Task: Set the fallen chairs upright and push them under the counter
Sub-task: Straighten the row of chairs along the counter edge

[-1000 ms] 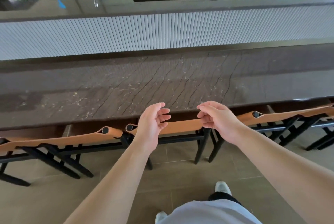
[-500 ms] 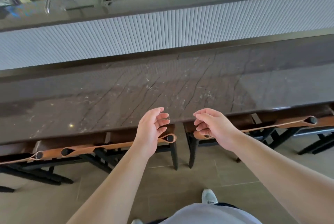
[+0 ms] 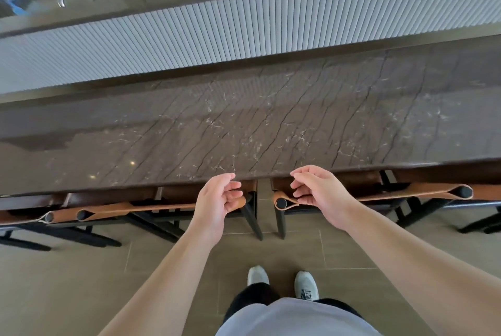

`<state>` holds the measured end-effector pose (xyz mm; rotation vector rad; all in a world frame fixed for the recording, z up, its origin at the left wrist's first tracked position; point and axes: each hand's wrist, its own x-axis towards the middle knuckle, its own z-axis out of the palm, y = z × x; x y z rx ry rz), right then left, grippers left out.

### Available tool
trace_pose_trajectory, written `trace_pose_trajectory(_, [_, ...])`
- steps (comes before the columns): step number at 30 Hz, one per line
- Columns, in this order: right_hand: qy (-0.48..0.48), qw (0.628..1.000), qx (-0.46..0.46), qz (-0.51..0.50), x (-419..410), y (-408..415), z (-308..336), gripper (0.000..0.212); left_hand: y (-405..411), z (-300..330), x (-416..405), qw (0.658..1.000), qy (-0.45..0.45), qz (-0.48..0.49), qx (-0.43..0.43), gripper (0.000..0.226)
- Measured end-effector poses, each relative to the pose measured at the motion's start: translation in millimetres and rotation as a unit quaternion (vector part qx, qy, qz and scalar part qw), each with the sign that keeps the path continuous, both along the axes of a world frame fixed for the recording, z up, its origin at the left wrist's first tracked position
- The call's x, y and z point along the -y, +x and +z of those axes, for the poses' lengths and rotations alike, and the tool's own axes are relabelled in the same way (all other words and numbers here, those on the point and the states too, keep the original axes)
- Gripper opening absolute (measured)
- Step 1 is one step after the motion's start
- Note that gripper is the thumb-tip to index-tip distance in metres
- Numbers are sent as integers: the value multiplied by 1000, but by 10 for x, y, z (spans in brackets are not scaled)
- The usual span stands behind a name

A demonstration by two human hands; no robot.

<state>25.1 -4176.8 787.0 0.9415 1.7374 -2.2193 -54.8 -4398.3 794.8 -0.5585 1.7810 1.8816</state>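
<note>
Four chairs point(image 3: 379, 194) upright, tan leather backs on black frames, tucked under dark marble desk point(image 3: 244, 124). Left hand point(image 3: 217, 200) and right hand point(image 3: 317, 192) hover loosely curled, holding nothing. Ribbed panel point(image 3: 244, 26) behind.

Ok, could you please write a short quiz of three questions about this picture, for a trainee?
1. True or false: one chair in view lies on its side.
2. Where do the left chair and the right chair stand?
A) on top of the counter
B) upright, with seats tucked under the counter's edge
C) behind the person
3. What colour is the leather on both chairs?

Key: 1 false, every chair in view stands upright; 2 B; 3 tan.
</note>
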Motion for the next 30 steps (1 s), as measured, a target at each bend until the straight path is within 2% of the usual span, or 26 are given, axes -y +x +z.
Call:
trace_pose_trajectory(5, [26,999,22,1,56,7,-95,13,8,-202,72,994,-83,-59,-31,13])
trace_pose_trajectory(8, [140,987,60,55,118,17,-160,13,-6,-261,130,985,-121,-120,-36,19])
trace_pose_trajectory(11, [266,953,89,110,237,-11,-227,8,-27,-340,210,960,-204,-179,-68,18])
trace_pose_trajectory(13, [344,920,89,164,340,-39,-268,3,-46,-423,277,924,-276,-228,-132,11])
trace_pose_trajectory(17, [473,834,66,276,532,-46,-405,22,-101,-661,399,822,-366,-349,-260,29])
trace_pose_trajectory(19, [540,782,58,307,587,-55,-459,29,-152,-758,426,770,-404,-395,-296,31])
trace_pose_trajectory(22, [611,710,51,346,627,-65,-494,27,-188,-806,461,683,-477,-436,-340,28])
trace_pose_trajectory(24, [641,670,53,371,641,-94,-532,27,-227,-839,487,642,-495,-462,-360,31])
trace_pose_trajectory(26, [656,647,50,385,643,-139,-585,29,-287,-871,504,611,-493,-488,-382,30])
trace_pose_trajectory(30, [653,629,43,420,593,-207,-645,37,-370,-864,455,568,-494,-527,-395,31])
